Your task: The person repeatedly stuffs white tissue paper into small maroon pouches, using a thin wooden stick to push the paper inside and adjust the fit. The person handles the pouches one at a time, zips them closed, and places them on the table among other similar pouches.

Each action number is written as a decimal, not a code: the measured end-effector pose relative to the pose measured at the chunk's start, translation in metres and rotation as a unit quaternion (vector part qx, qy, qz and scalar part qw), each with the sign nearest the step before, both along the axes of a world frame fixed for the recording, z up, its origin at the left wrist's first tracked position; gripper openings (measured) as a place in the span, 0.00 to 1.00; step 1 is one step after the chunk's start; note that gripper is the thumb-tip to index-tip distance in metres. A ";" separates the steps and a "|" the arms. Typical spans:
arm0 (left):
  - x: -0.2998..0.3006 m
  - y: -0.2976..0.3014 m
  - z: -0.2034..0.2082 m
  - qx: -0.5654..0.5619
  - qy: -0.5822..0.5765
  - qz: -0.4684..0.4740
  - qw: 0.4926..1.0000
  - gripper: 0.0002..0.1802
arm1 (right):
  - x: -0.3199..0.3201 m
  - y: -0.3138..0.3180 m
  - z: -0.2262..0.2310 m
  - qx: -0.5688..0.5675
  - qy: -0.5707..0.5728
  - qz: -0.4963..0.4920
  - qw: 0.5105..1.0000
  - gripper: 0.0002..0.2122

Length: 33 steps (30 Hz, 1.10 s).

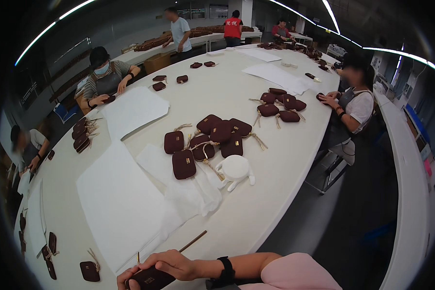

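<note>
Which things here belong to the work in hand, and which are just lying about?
Likely part of the job:
maroon pouch held in the right hand
heap of similar pouches, some with pale cords

Apparently just lying about:
white legged object beside the heap
white sheets on the table
thin brown rod, use unclear

Ahead of the right hand [175,264], a thin brown rod [194,240] is lying; to its right the smooth white tabletop [266,208] is giving free passage, while a white short-legged round object [236,166] and piled maroon rounded pouches [183,166] are blocking farther ahead
</note>
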<state>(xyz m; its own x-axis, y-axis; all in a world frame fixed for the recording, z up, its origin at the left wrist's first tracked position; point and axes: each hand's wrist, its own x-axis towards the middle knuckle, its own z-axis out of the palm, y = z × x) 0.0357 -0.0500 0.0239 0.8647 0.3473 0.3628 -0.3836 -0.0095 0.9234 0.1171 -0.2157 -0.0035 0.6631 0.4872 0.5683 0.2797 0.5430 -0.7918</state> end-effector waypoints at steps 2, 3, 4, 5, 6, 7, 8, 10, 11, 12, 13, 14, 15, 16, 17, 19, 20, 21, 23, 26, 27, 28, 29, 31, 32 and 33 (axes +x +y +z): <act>0.003 -0.001 0.003 -0.023 0.003 0.003 1.000 0.17 | -0.007 -0.004 0.003 0.013 0.009 -0.017 1.000 0.18; 0.005 -0.002 0.006 -0.036 0.000 0.009 0.999 0.17 | -0.009 -0.006 0.007 0.019 0.010 -0.022 1.000 0.19; 0.007 -0.003 0.009 -0.043 0.003 0.007 0.999 0.17 | -0.011 -0.006 0.003 0.001 0.010 -0.028 1.000 0.20; 0.009 -0.004 0.012 -0.050 0.007 0.006 0.999 0.17 | -0.014 -0.005 -0.005 -0.017 0.009 -0.033 0.999 0.21; 0.008 -0.002 0.014 -0.053 0.004 0.014 0.999 0.18 | -0.015 -0.001 -0.009 -0.030 0.003 -0.030 0.999 0.23; 0.008 0.000 0.008 -0.053 0.008 0.012 0.998 0.19 | -0.017 -0.002 -0.009 -0.039 0.002 -0.038 0.999 0.22; 0.007 0.004 0.001 -0.043 0.002 -0.014 0.999 0.20 | -0.018 -0.002 -0.011 -0.039 -0.002 -0.058 0.998 0.22; 0.009 0.005 -0.006 -0.107 -0.038 -0.007 0.994 0.16 | -0.021 0.003 -0.019 -0.037 -0.007 -0.091 0.995 0.22; 0.010 0.003 -0.004 -0.133 -0.040 -0.019 0.990 0.15 | -0.019 0.006 -0.020 -0.025 -0.014 -0.121 0.992 0.21; 0.012 -0.003 0.004 -0.160 -0.040 -0.023 0.986 0.14 | -0.020 0.007 -0.020 -0.015 -0.016 -0.144 0.989 0.20; 0.012 -0.009 0.015 -0.175 -0.025 0.005 0.984 0.12 | -0.020 0.007 -0.017 -0.026 -0.019 -0.145 0.989 0.20; 0.012 -0.010 0.021 -0.171 -0.016 0.009 0.985 0.12 | -0.018 0.006 -0.014 -0.036 -0.024 -0.147 0.988 0.21; 0.009 -0.007 0.022 -0.187 -0.011 0.002 0.982 0.11 | -0.019 0.008 -0.009 -0.047 -0.045 -0.170 0.983 0.21; 0.006 -0.002 0.019 -0.196 -0.016 -0.010 0.980 0.11 | -0.021 0.012 -0.007 -0.056 -0.067 -0.191 0.978 0.22; 0.005 -0.001 0.022 -0.197 -0.005 -0.018 0.980 0.10 | -0.022 0.013 -0.011 -0.056 -0.060 -0.206 0.975 0.22; 0.004 0.004 0.015 -0.213 0.012 -0.028 0.977 0.10 | -0.023 0.015 -0.015 -0.082 -0.044 -0.221 0.971 0.23; 0.000 0.008 0.016 -0.217 0.039 -0.036 0.975 0.09 | -0.026 0.014 -0.013 -0.105 -0.027 -0.221 0.969 0.23; -0.001 0.008 0.014 -0.239 0.037 -0.034 0.970 0.10 | -0.025 0.013 -0.015 -0.123 -0.026 -0.231 0.965 0.23; -0.005 0.009 0.013 -0.257 0.057 -0.042 0.964 0.10 | -0.026 0.013 -0.022 -0.113 0.014 -0.218 0.969 0.24; -0.005 0.004 0.014 -0.258 0.043 -0.060 0.963 0.09 | -0.038 0.027 -0.008 -0.031 0.121 -0.208 0.970 0.23; -0.012 0.007 0.016 -0.244 0.041 -0.049 0.968 0.09 | -0.039 0.024 -0.021 -0.062 0.089 -0.231 0.967 0.22; -0.018 0.009 0.018 -0.231 0.041 -0.048 0.971 0.09 | -0.034 0.014 -0.039 -0.093 0.055 -0.263 0.959 0.22; -0.023 0.012 0.019 -0.223 0.037 -0.035 0.973 0.09 | -0.031 0.010 -0.047 -0.122 0.021 -0.300 0.946 0.23; -0.022 0.013 0.019 -0.211 0.034 -0.031 0.976 0.09 | -0.031 0.020 -0.038 -0.101 -0.006 -0.323 0.941 0.20; -0.018 0.013 0.019 -0.217 0.033 -0.022 0.975 0.09 | -0.030 0.024 -0.031 -0.090 -0.018 -0.344 0.935 0.18; -0.010 0.011 0.018 -0.226 0.035 -0.029 0.973 0.09 | -0.030 0.027 -0.021 -0.070 0.032 -0.281 0.957 0.23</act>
